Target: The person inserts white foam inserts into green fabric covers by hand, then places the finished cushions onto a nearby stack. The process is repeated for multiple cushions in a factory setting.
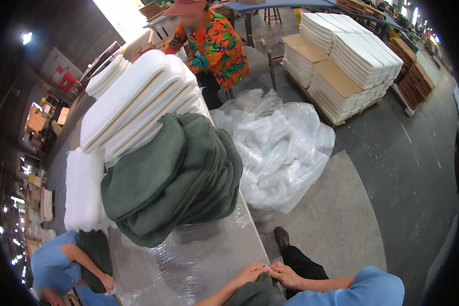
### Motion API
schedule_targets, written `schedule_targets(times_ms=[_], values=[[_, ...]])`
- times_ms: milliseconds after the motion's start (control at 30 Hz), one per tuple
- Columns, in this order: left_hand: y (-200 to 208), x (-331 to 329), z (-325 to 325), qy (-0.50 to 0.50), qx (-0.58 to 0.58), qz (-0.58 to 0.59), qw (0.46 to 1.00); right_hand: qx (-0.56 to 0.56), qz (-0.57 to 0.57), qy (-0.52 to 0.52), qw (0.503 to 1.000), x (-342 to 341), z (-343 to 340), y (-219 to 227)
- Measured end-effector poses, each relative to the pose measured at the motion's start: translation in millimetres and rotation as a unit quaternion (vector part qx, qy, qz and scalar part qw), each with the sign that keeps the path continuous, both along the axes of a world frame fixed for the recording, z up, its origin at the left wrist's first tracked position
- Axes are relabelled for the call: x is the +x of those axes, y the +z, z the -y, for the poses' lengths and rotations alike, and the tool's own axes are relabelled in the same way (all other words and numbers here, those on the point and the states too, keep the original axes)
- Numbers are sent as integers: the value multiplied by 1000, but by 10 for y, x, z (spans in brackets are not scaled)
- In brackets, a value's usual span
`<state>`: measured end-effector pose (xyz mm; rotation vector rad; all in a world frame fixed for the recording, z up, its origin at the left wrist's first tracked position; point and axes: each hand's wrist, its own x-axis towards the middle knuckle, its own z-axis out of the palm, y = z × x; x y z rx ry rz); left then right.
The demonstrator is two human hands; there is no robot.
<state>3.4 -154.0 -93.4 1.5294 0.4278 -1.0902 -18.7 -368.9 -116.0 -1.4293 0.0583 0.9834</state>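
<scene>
At the near edge of the table, my left hand (251,274) and my right hand (286,276) meet with fingers pinched together. Both grip the edge of a dark green fabric cover (252,294), which hangs down toward the lower edge of the view. What lies exactly between my fingertips is too small to make out. Farther along the table rests a heap of dark green fabric covers (178,173). Behind it rises a stack of white foam cushions (132,97), with fluffy white padding (84,188) on its left side.
The table (188,265) has a shiny film-like top. A large clear plastic bag (285,148) lies on the floor to the right. Beyond are stacked white cushions (362,51) on a pallet. One co-worker (222,48) sits behind; another (61,265) handles green fabric at left.
</scene>
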Motion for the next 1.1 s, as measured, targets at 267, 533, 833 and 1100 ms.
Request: schedule_targets(times_ms=[267, 533, 833, 1100], values=[[30, -47, 421, -134, -20, 185, 973, -103, 27, -23, 994, -265, 413, 291], [218, 283, 466, -277, -66, 110, 952, 9, -165, -231, 959, -381, 366, 333], [215, 361, 506, -339, -43, 181, 922, 56, -316, -326, 889, -322, 70, 332], [155, 300, 596, -307, -10, 309, 900, 95, -327, -322, 883, -138, 31, 353]])
